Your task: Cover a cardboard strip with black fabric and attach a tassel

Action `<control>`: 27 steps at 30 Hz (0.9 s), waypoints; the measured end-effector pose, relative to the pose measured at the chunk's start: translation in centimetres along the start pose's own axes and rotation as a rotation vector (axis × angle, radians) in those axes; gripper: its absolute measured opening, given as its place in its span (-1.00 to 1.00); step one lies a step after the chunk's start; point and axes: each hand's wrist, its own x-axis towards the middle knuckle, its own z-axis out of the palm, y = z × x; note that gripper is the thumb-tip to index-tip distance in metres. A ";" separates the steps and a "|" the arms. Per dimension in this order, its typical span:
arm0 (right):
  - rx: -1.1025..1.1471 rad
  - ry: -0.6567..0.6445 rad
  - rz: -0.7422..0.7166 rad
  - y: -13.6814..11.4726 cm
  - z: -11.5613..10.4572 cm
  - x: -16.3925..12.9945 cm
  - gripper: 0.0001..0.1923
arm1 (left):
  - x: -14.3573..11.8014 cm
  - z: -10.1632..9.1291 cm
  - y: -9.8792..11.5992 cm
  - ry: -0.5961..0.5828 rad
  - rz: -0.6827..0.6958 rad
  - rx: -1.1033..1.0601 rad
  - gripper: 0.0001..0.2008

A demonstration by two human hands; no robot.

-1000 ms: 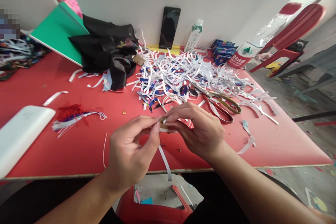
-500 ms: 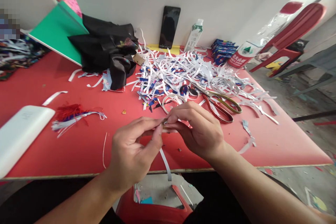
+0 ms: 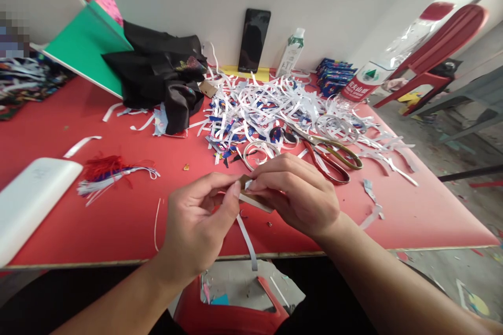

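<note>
Our fingers (image 3: 236, 189) are pinched shut on a small card (image 3: 245, 181), left hand (image 3: 196, 230) and right hand (image 3: 298, 196) meeting over the red surface (image 3: 118, 220). A white strip (image 3: 247, 241) dangles below. Scissors (image 3: 334, 159) lie just beyond our right hand, beside the scrap pile (image 3: 267, 110).

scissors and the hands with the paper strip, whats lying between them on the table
In the head view, bare red table separates the scissors from the right hand; a curled white paper ring lies just beyond the fingers.
</note>
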 end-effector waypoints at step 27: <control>0.715 0.372 1.053 -0.2 1.0 0.7 -0.61 | 1.1 -0.5 -1.3 0.150 -0.331 -0.199 -0.74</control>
